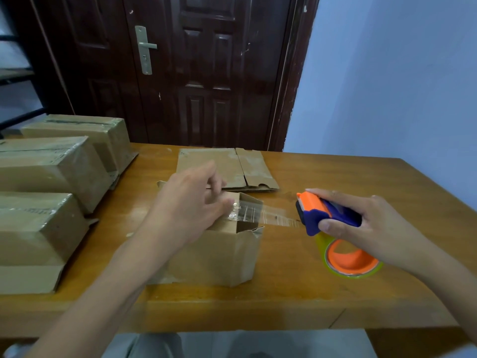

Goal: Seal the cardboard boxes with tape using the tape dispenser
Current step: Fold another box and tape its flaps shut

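Left hand presses clear tape onto the small cardboard box, fingers flat. Right hand grips the tape dispenser mid-table. Risk: unsupported span twists or misses the gaping flap.

Left hand presses tape on box; right hand grips dispenser.

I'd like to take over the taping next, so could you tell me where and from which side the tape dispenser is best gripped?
Grip the tape dispenser around its blue body, coming from the right and above, as the right hand does now. The orange cutter end faces left toward the open box, with the tape strip stretched from it, and the roll hangs below, so those sides should stay free.
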